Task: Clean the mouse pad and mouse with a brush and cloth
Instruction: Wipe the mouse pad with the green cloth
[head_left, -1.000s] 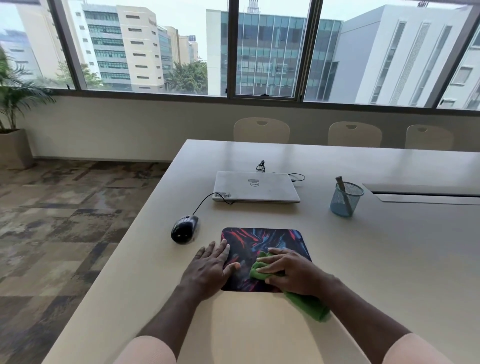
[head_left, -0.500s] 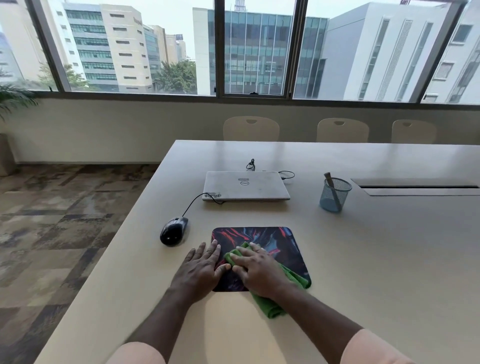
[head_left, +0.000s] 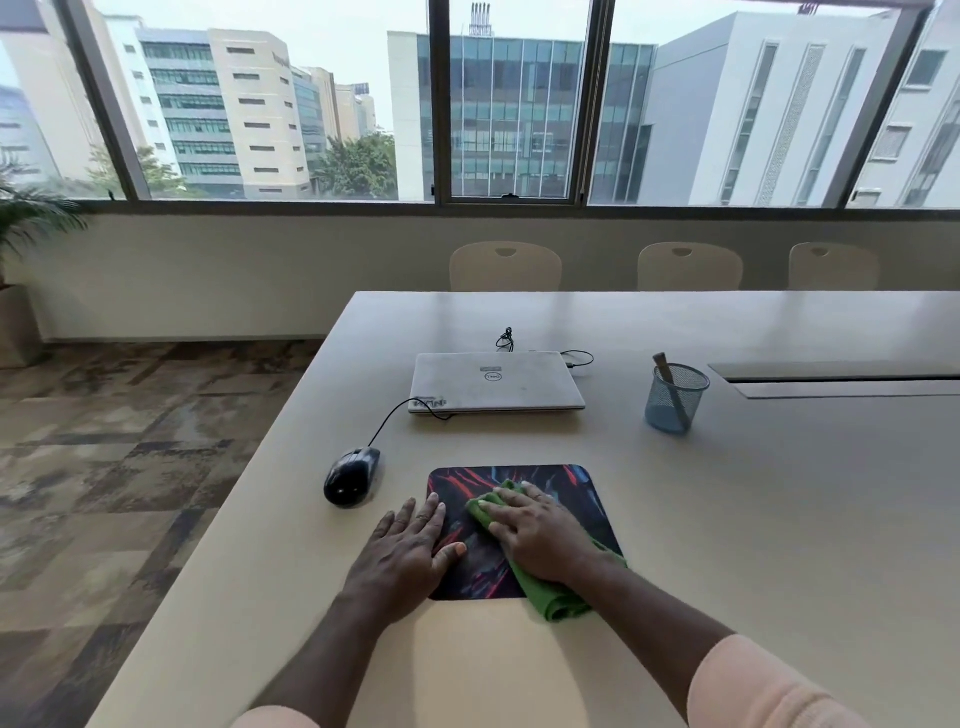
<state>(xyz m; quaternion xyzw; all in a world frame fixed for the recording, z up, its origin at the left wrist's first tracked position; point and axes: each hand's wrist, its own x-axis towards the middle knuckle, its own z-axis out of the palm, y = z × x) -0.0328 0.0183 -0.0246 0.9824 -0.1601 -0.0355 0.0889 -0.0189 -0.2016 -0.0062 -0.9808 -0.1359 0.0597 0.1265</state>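
A dark mouse pad (head_left: 571, 493) with red and blue streaks lies on the pale table (head_left: 753, 519) in front of me. My right hand (head_left: 535, 535) presses a green cloth (head_left: 556, 597) flat on the pad's middle, and the cloth trails off the pad's near edge. My left hand (head_left: 410, 551) lies flat, fingers apart, on the pad's left edge and holds nothing. A black wired mouse (head_left: 350, 475) rests on the table left of the pad, untouched. The brush (head_left: 672, 387) stands in a blue mesh cup (head_left: 675, 397) at the right.
A closed silver laptop (head_left: 496, 382) lies behind the pad with the mouse cable running to it. The table's left edge drops to patterned carpet. Three chairs (head_left: 506, 265) stand at the far side. A cable hatch (head_left: 841, 376) sits in the table at the right.
My right hand has slid the green cloth from the pad's near right part toward its middle and farther up. The left hand stays on the pad's left edge.
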